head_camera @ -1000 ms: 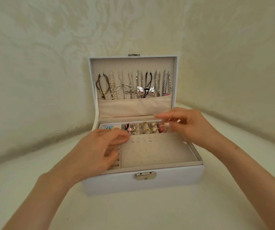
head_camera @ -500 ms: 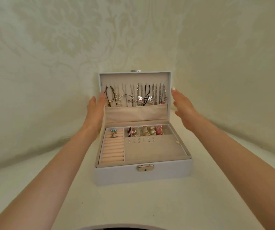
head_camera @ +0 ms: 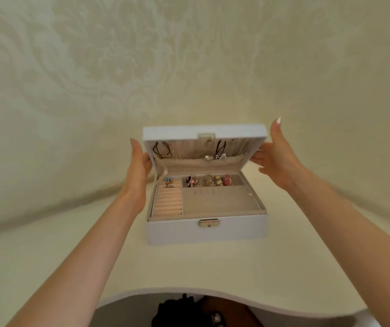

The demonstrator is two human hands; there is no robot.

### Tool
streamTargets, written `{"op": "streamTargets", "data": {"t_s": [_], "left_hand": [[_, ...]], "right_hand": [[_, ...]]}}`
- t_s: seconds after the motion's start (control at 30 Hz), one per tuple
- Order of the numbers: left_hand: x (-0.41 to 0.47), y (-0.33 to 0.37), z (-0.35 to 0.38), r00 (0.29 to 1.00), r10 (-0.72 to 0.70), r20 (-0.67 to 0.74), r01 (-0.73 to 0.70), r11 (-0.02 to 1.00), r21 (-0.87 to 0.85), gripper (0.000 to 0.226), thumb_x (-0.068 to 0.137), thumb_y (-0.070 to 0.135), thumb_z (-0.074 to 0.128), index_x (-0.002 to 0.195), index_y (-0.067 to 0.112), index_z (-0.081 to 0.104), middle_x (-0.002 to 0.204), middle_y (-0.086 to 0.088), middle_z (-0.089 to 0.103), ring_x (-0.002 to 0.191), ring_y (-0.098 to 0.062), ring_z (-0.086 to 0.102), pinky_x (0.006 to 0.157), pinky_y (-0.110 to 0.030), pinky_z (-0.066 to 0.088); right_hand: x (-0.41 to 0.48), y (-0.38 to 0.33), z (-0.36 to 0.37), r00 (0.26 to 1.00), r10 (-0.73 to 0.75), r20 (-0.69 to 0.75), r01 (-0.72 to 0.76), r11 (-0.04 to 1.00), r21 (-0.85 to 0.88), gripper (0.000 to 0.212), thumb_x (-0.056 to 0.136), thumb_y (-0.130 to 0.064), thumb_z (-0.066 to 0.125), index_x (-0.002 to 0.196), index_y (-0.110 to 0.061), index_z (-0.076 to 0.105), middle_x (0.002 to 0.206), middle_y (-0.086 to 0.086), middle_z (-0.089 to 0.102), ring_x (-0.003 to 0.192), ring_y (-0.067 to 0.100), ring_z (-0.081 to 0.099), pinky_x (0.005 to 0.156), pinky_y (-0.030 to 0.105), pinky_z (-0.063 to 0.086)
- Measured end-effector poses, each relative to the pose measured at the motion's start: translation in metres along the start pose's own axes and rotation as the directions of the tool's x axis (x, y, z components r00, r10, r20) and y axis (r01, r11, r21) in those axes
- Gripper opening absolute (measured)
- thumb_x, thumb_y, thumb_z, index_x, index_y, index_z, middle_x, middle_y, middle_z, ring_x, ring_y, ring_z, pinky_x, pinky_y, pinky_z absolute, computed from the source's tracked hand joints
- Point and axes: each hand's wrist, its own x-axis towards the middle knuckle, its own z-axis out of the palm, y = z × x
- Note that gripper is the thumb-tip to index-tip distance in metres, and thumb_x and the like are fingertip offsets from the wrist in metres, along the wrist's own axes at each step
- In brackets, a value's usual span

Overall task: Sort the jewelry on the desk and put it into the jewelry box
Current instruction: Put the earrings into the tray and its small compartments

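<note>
The white desk [head_camera: 71,256] holds the jewelry box [head_camera: 207,230] in its middle. The lid [head_camera: 203,133] leans halfway down (long side going left to right). The left hand [head_camera: 139,171] and right hand [head_camera: 276,159] press straight fingers on its two short ends, equally near. Jewelry [head_camera: 212,181] lies inside.

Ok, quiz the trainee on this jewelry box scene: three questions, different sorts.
1. True or false: the lid of the jewelry box is fully shut.
2. The left hand and right hand touch: A the lid's sides, B the front latch, C a necklace.
3. Which side of the tray holds the ring rolls?
Key: 1 false, it is partly open; 2 A; 3 the left side.
</note>
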Motion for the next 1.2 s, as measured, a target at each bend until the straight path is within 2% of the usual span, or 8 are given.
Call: {"op": "streamTargets", "data": {"t_s": [0.1,0.2,0.33,0.53,0.67,0.8,1.0,1.2], "left_hand": [[-0.021,-0.017,-0.001,0.999,0.039,0.011,-0.039,0.997,-0.060,0.074,0.092,0.064,0.011,0.138,0.017,0.046,0.140,0.003,0.048,0.129,-0.008,0.042,0.110,-0.030,0.025],[-0.039,-0.024,0.000,0.998,-0.048,0.032,0.051,0.993,-0.107,0.059,0.096,0.058,0.020,0.125,0.022,0.056,0.115,0.010,0.065,0.090,0.005,0.062,0.069,-0.017,0.048],[-0.054,-0.032,-0.001,0.996,-0.082,0.028,0.084,0.992,-0.092,0.039,0.099,0.039,0.030,0.091,0.023,0.064,0.070,0.011,0.071,0.057,-0.001,0.065,0.043,-0.011,0.044],[-0.060,-0.046,-0.004,0.996,-0.088,-0.034,0.085,0.993,-0.083,0.031,0.096,0.024,0.041,0.123,0.030,0.054,0.112,0.003,0.063,0.092,-0.015,0.058,0.075,-0.029,0.042],[-0.063,-0.045,-0.004,0.998,-0.055,-0.012,0.054,0.997,-0.057,0.035,0.097,0.023,0.040,0.129,0.027,0.053,0.118,0.002,0.063,0.097,-0.017,0.058,0.077,-0.029,0.042],[-0.064,-0.047,-0.003,0.991,-0.115,-0.071,0.112,0.993,-0.045,0.033,0.098,0.032,0.040,0.125,0.020,0.055,0.120,-0.004,0.061,0.096,-0.019,0.056,0.074,-0.028,0.041],[-0.079,-0.059,0.009,0.967,-0.130,-0.219,0.145,0.988,0.051,0.048,0.099,0.048,0.031,0.137,0.021,0.043,0.137,0.000,0.046,0.124,-0.021,0.043,0.101,-0.035,0.031],[-0.066,-0.070,0.025,0.986,-0.129,-0.103,0.136,0.989,0.061,0.064,0.092,0.060,0.034,0.145,0.025,0.032,0.147,0.003,0.038,0.133,-0.018,0.037,0.114,-0.040,0.025]], "right_hand": [[-0.021,0.028,0.001,0.998,-0.051,-0.025,0.054,0.991,0.126,0.086,0.083,-0.078,0.015,0.145,-0.022,0.035,0.141,-0.003,0.047,0.131,0.014,0.043,0.118,0.039,0.011],[-0.037,0.051,0.003,0.998,-0.068,-0.010,0.069,0.978,0.197,0.092,0.073,-0.082,0.038,0.139,-0.018,0.045,0.136,-0.006,0.053,0.126,0.008,0.048,0.115,0.031,0.025],[-0.053,0.068,0.004,0.998,-0.044,0.039,0.035,0.979,0.199,0.039,0.091,-0.057,0.044,0.098,-0.025,0.065,0.095,-0.008,0.072,0.088,0.007,0.067,0.080,0.027,0.048],[-0.060,0.083,0.008,1.000,-0.007,-0.003,0.008,0.983,0.182,0.049,0.095,-0.027,0.050,0.142,-0.026,0.040,0.129,-0.012,0.053,0.095,-0.001,0.057,0.070,0.021,0.043],[-0.062,0.084,0.010,0.999,-0.036,-0.021,0.038,0.993,0.116,0.054,0.095,-0.024,0.051,0.146,-0.027,0.034,0.131,-0.010,0.050,0.097,0.000,0.055,0.073,0.021,0.042],[-0.063,0.085,0.014,0.988,-0.046,-0.149,0.049,0.999,0.016,0.057,0.096,-0.034,0.050,0.148,-0.023,0.031,0.150,-0.006,0.035,0.131,0.014,0.041,0.103,0.029,0.031],[-0.086,0.108,0.052,0.913,-0.072,-0.402,0.074,0.997,-0.011,0.069,0.097,-0.042,0.043,0.152,-0.020,0.006,0.157,0.003,0.016,0.144,0.023,0.019,0.117,0.043,0.019],[-0.044,0.101,0.034,0.900,-0.102,-0.425,0.096,0.995,-0.034,0.073,0.099,-0.034,0.043,0.152,-0.013,-0.003,0.160,0.003,0.008,0.145,0.020,0.015,0.119,0.038,0.014]]}}
